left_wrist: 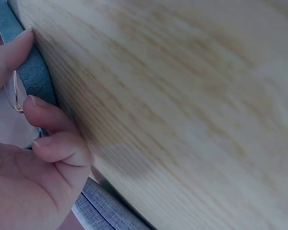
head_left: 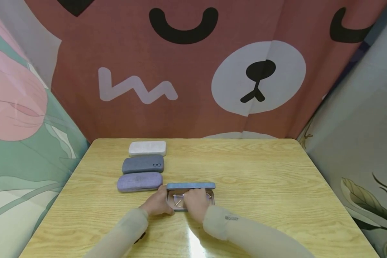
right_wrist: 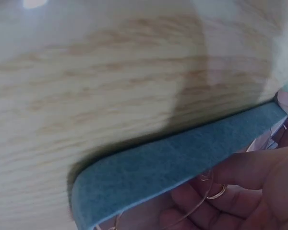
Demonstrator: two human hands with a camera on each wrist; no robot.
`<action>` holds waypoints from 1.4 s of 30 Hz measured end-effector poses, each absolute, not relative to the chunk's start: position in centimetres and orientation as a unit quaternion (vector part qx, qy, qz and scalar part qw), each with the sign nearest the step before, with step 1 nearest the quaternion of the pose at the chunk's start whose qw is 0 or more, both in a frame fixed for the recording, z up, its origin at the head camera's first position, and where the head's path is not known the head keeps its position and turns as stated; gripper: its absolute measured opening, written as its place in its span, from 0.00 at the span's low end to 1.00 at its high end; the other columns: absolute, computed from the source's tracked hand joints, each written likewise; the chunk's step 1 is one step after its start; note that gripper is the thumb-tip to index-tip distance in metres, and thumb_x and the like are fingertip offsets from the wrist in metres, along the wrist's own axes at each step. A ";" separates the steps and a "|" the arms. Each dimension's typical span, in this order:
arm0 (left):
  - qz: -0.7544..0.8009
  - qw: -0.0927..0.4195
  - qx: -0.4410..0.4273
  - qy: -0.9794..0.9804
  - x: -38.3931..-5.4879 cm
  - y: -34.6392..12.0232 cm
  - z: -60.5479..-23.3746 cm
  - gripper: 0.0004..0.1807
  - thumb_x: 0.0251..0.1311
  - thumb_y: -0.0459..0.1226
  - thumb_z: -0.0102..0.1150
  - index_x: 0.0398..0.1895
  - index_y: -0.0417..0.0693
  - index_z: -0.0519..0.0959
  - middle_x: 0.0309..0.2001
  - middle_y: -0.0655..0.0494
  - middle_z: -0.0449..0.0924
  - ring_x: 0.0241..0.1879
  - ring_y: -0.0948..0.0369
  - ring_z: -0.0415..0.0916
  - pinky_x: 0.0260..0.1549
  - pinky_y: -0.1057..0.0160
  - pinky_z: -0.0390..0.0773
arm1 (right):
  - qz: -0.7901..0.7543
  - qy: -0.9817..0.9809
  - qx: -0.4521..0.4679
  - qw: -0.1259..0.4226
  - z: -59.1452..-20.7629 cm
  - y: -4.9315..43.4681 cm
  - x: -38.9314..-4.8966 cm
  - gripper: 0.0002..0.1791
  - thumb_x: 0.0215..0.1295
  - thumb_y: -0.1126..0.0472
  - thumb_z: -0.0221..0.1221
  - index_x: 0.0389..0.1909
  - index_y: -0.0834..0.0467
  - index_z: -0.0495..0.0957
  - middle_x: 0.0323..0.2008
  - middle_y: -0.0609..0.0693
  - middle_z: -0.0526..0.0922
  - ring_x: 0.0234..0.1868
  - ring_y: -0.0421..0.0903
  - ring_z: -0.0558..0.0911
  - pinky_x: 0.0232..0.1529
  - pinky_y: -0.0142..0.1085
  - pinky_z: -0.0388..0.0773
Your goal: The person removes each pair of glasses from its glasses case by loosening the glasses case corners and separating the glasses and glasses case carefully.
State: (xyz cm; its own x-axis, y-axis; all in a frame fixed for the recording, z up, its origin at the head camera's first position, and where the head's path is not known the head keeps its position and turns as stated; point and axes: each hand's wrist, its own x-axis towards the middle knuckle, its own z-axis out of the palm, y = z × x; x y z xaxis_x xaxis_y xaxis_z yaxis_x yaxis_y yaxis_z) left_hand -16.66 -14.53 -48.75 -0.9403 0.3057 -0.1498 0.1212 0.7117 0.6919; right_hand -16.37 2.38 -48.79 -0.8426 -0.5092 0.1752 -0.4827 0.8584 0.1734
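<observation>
Counter (head_left: 261,172) runs wide right of the open blue case (right_wrist: 180,155); raised lid (head_left: 191,186) walls off its far side. My left grip (head_left: 158,202) clasps the case's left end, right grip (head_left: 196,203) pinches glasses (head_left: 178,195) inside. Purple case (head_left: 140,182), grey case (head_left: 143,164), white case (head_left: 147,148) crowd left rear.

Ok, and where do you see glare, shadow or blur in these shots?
Head view: bright glare on the wooden table at the bottom of the frame; left wrist: dim overall, the wood grain soft and blurred, the fingers clearer; right wrist: a broad shadow falls across the table toward the blue glasses case, and a small glare spot sits at top left.
</observation>
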 end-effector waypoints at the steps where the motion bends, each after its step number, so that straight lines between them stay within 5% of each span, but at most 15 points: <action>1: 0.361 0.127 0.117 0.916 -16.7 -14.5 -48.7 0.51 0.30 0.31 0.81 0.62 0.25 0.64 0.56 0.33 0.68 0.51 0.44 0.73 0.52 0.47 0.73 | -0.065 -0.958 0.255 0.112 -48.8 2.3 -16.4 0.09 0.45 0.65 0.67 0.14 0.50 0.79 0.19 0.45 0.81 0.23 0.45 0.80 0.27 0.41 0.74; 12: 0.356 0.122 0.116 0.919 -16.6 -14.4 -48.7 0.50 0.29 0.31 0.81 0.61 0.25 0.64 0.54 0.35 0.68 0.48 0.46 0.74 0.52 0.48 0.74 | -0.094 -0.957 0.243 0.129 -48.6 2.2 -16.3 0.10 0.47 0.62 0.66 0.13 0.50 0.77 0.16 0.44 0.78 0.20 0.43 0.78 0.20 0.38 0.75; 21: 0.361 0.128 0.119 0.916 -16.6 -14.5 -48.8 0.50 0.30 0.31 0.81 0.61 0.25 0.64 0.56 0.32 0.67 0.49 0.45 0.73 0.52 0.47 0.73 | -0.098 -0.954 0.272 0.085 -48.0 2.9 -16.2 0.07 0.48 0.65 0.68 0.17 0.52 0.80 0.19 0.44 0.80 0.22 0.42 0.79 0.22 0.37 0.76; 31: 0.364 0.141 0.117 0.913 -16.6 -14.6 -48.9 0.51 0.33 0.31 0.80 0.64 0.26 0.63 0.58 0.31 0.65 0.50 0.45 0.73 0.51 0.46 0.74 | -0.094 -0.927 0.311 0.186 -47.3 3.9 -15.4 0.09 0.48 0.65 0.68 0.17 0.55 0.76 0.17 0.45 0.76 0.18 0.39 0.76 0.14 0.32 0.73; 42: 0.357 0.135 0.119 0.917 -16.8 -14.5 -49.1 0.53 0.30 0.31 0.80 0.63 0.24 0.62 0.58 0.30 0.65 0.53 0.42 0.72 0.53 0.46 0.73 | -0.061 -0.933 0.329 0.134 -44.9 4.7 -14.3 0.10 0.41 0.73 0.65 0.17 0.54 0.80 0.19 0.45 0.78 0.20 0.40 0.77 0.17 0.32 0.73</action>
